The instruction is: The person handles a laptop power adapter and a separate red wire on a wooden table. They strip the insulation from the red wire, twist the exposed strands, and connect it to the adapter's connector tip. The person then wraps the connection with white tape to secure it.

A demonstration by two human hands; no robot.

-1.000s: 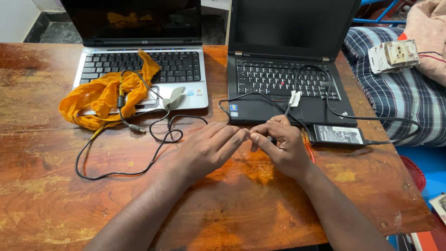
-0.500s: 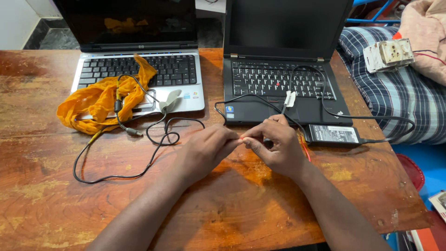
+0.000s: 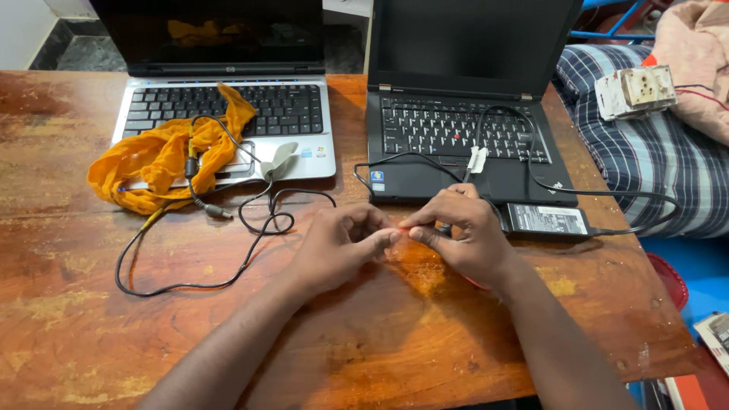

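- The left hand (image 3: pixel 338 247) and the right hand (image 3: pixel 463 239) meet fingertip to fingertip over the wooden surface (image 3: pixel 380 334), just in front of the black laptop (image 3: pixel 463 137).
- Left grip: fingers curled in, thumb and forefinger pressed together at the tips; whether anything sits between them I cannot tell.
- Right grip: fingers bent, thumb and forefinger pinching toward the left grip; a black cable (image 3: pixel 410 158) runs from behind this hand up across the black laptop's front edge, and the pinch seems to be on it, though the contact is hidden.
- Just right of the right grip lies a black power brick (image 3: pixel 547 220), flat on the surface, touching the laptop's front edge.
- A white tie (image 3: pixel 476 159) sits on that cable above the right grip, on the palm rest.
- Well to the left of the left grip, a second black cable (image 3: pixel 250 220) loops over the surface toward 1 silver laptop (image 3: pixel 228 114).
- An orange cloth (image 3: pixel 163 156) lies bunched over the silver laptop's front-left corner.
- Far right of both grips, a striped cloth (image 3: pixel 653 159) bears a white socket box (image 3: pixel 634 91).
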